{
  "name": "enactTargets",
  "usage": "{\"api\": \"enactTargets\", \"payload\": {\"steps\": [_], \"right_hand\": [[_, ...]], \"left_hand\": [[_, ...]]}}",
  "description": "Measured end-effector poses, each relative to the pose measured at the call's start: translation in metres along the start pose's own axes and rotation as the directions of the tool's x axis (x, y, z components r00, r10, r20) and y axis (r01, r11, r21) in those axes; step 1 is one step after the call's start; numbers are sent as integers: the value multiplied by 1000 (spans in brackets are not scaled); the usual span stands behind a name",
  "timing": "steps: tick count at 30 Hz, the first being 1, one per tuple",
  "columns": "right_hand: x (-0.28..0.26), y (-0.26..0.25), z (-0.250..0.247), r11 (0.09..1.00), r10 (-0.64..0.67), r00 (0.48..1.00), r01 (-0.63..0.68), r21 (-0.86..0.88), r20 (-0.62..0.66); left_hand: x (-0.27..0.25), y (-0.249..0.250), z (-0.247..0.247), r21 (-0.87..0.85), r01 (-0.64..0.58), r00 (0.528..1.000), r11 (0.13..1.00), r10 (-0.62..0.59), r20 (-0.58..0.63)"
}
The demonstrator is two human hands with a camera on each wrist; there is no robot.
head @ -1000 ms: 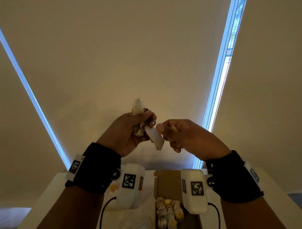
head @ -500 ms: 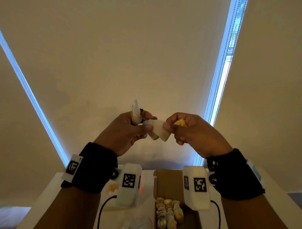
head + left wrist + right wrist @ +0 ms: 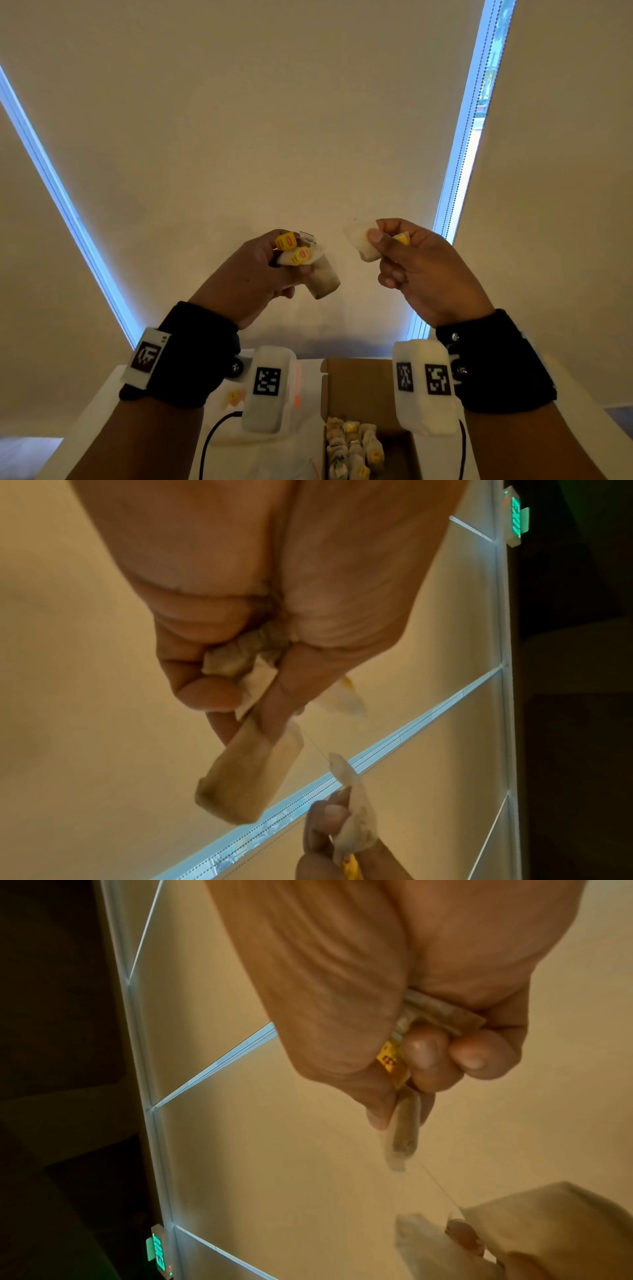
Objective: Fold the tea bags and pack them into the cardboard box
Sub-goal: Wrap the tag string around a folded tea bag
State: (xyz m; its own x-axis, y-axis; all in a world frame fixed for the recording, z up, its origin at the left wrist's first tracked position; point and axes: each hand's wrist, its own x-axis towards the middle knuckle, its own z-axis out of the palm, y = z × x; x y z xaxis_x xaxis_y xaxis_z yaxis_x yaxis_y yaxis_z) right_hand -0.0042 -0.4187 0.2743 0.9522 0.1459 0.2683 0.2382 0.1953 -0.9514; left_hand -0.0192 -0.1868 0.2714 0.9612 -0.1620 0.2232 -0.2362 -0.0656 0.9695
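Both hands are raised in front of a beige blind, above the table. My left hand (image 3: 274,270) grips a bunch of tea bags (image 3: 323,281) with yellow tags (image 3: 287,241); one bag (image 3: 246,772) hangs down below the fingers. My right hand (image 3: 397,250) pinches a single white tea bag (image 3: 363,241) together with its yellow tag (image 3: 392,1060). A thin string (image 3: 316,746) runs between the two hands. Below, the open cardboard box (image 3: 356,387) holds several folded tea bags (image 3: 352,448).
The white table (image 3: 99,414) lies under my arms. Loose tea bags (image 3: 234,397) lie on it to the left of the box. A black cable (image 3: 212,442) runs from the left wrist camera. Bright window gaps flank the blind.
The hands have drawn apart: the right hand pulled one tea bag away from the bunch to the right. The left hand turned, so the yellow tags now show.
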Motion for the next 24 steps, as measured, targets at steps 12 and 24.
{"api": "enactTargets", "payload": {"steps": [12,24], "right_hand": [[-4,7,14,975,-16,1000,17,-223,6],[-7,9,17,976,-6,996,25,-217,85]], "left_hand": [[5,7,11,-255,37,999,966,-26,47],[6,4,12,-163,-77,997,984,73,-31]]}}
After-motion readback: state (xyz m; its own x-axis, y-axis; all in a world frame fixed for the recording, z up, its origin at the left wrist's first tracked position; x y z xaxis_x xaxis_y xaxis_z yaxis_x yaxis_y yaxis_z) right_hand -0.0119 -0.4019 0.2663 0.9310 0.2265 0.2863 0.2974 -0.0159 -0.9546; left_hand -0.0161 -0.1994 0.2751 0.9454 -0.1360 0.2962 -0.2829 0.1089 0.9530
